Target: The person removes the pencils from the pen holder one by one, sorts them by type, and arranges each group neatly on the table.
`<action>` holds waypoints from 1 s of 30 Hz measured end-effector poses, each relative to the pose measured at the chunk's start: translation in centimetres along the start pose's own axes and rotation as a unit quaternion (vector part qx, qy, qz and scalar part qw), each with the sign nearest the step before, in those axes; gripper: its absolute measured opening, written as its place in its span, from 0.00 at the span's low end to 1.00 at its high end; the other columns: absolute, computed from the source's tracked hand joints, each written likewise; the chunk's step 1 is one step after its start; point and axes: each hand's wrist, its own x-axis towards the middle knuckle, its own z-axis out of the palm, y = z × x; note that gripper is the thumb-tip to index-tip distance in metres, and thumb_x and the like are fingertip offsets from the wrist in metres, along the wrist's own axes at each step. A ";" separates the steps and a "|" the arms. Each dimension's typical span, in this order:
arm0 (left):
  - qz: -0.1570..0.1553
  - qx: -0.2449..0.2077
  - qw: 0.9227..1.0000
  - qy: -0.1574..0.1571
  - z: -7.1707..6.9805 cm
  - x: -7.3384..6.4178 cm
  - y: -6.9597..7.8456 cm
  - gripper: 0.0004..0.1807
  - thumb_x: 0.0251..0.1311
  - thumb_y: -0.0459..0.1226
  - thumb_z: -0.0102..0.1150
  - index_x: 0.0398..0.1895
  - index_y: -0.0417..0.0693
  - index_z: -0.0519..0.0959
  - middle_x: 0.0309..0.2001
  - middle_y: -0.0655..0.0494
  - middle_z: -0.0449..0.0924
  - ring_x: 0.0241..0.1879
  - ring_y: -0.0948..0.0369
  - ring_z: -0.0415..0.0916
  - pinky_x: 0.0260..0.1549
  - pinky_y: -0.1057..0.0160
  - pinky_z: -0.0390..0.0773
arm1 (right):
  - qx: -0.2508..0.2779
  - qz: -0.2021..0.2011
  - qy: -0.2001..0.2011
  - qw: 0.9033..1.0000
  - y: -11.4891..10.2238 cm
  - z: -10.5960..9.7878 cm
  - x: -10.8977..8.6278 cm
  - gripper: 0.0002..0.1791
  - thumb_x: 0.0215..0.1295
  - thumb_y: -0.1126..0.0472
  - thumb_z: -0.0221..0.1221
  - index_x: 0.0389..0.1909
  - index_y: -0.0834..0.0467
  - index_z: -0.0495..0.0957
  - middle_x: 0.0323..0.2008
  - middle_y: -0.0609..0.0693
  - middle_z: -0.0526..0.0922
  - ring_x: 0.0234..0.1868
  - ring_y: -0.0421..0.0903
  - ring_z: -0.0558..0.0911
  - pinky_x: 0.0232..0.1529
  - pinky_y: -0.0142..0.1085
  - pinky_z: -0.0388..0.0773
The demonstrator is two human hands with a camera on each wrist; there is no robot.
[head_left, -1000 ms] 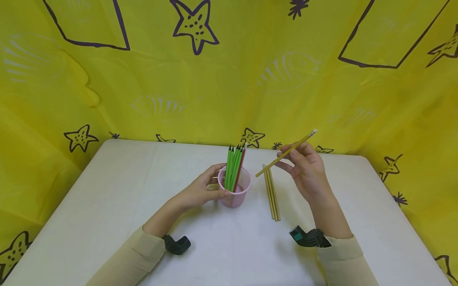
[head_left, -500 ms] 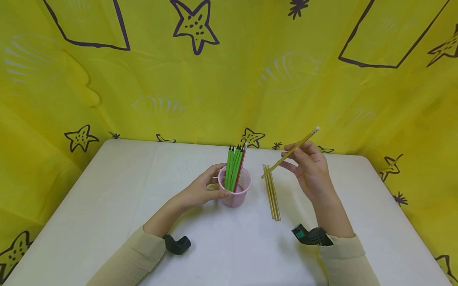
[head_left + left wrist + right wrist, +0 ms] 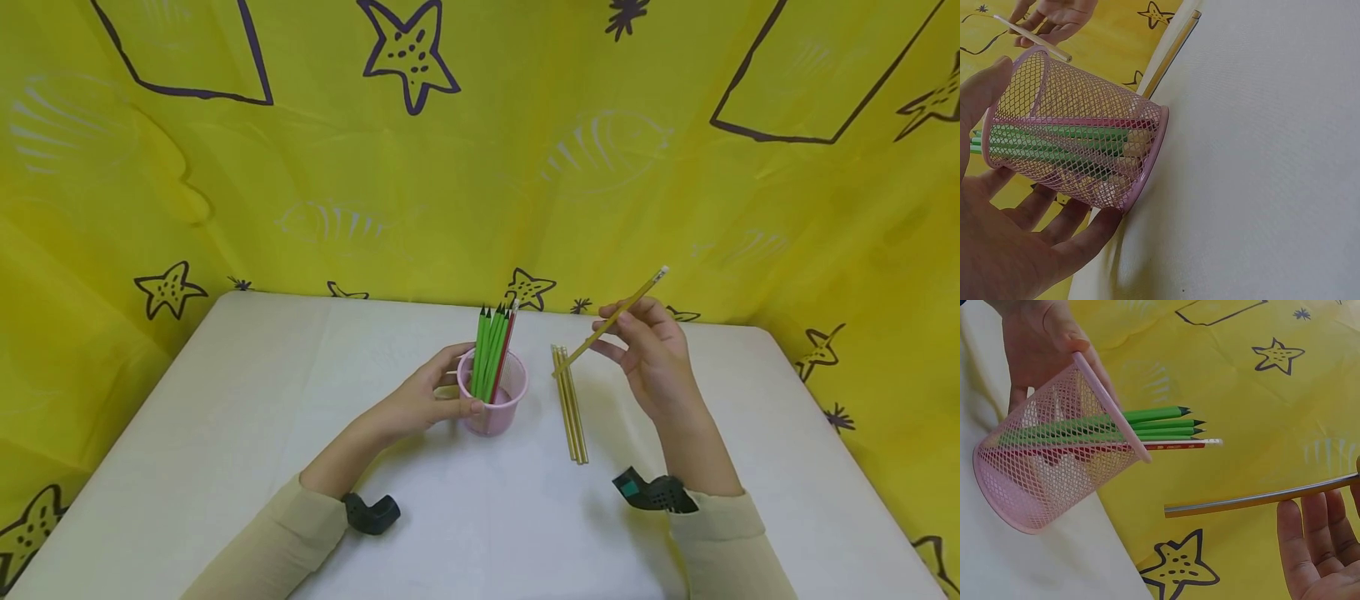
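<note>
My left hand (image 3: 420,404) grips a pink mesh pencil cup (image 3: 491,422) by its side, thumb near the rim. Inside lean several green pencils (image 3: 480,358), dark points up, and one red pencil (image 3: 505,350) with its white eraser end up. To the right of the cup, my right hand (image 3: 654,362) pinches a gold pencil (image 3: 637,294) between thumb and fingers. It slants above the table, white eraser end up and right. In the right wrist view, the lower end of this gold pencil (image 3: 1229,505) looks flat and unsharpened.
More gold pencils (image 3: 573,417) lie side by side on the white table (image 3: 487,517), between the cup and my right hand. A yellow patterned cloth (image 3: 480,167) hangs behind the table. Each wrist wears a dark camera (image 3: 651,492).
My right hand has drifted slightly right, away from the cup, with the gold pencil. The pencil's lower end now overlaps the lying gold pencils in the head view. My left hand stays put.
</note>
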 end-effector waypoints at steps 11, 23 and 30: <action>0.000 -0.006 1.000 0.005 0.0 0.0 -0.3 0.44 0.58 0.39 0.71 0.74 0.68 0.59 0.72 0.58 0.64 0.71 0.50 0.63 0.68 0.41 0.65 | -0.029 0.024 0.028 0.999 0.1 -0.7 0.3 0.06 0.73 0.71 0.53 0.44 0.59 0.74 0.41 0.52 0.82 0.40 0.45 0.85 0.44 0.42 0.86; -0.007 -0.001 1.000 0.006 -0.1 0.1 -0.4 0.43 0.58 0.40 0.71 0.73 0.72 0.60 0.71 0.60 0.65 0.71 0.52 0.63 0.67 0.40 0.65 | -0.098 0.043 0.046 0.993 0.5 -1.2 0.3 0.06 0.71 0.69 0.57 0.43 0.58 0.71 0.40 0.50 0.80 0.37 0.44 0.85 0.40 0.38 0.87; -0.009 0.000 1.000 0.005 -0.1 0.2 -0.3 0.43 0.58 0.40 0.71 0.73 0.72 0.60 0.70 0.63 0.65 0.71 0.53 0.63 0.67 0.42 0.65 | -0.143 0.076 0.044 0.986 0.8 -1.8 0.4 0.08 0.71 0.69 0.56 0.46 0.57 0.71 0.38 0.48 0.80 0.35 0.43 0.84 0.37 0.35 0.86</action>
